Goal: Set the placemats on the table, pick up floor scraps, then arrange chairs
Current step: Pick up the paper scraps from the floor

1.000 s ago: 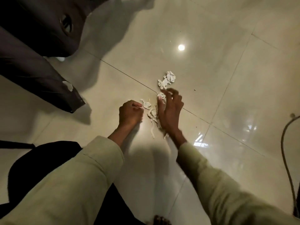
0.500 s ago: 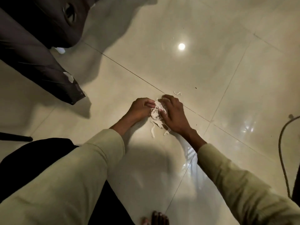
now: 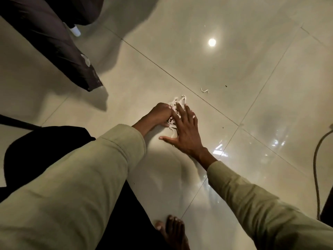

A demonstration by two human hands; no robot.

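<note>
No writing or labels can be read anywhere here. The floor (image 3: 234, 60) is made of big, smooth, shiny cream tiles with thin dark lines between them, and a round lamp glows back off it at the far side. In the middle, a small heap of white paper scraps (image 3: 177, 105) lies on the floor. The scraps are thin, curly and crumpled. The right hand (image 3: 183, 130) lies flat over the heap with its fingers spread wide, pressing down on the scraps. The left hand (image 3: 162, 112) is curled into a loose fist at the left edge of the heap, touching it; I cannot tell if it holds any scraps. One more little curly scrap (image 3: 204, 90) lies alone on the floor, a bit farther away to the right. Both sleeves are soft pale green cloth. A dark chair leg (image 3: 77, 69) with chipped paint stands at the far left. A bare foot (image 3: 173, 233) shows at the near edge. A dark cord (image 3: 315, 170) curves along the right side.
</note>
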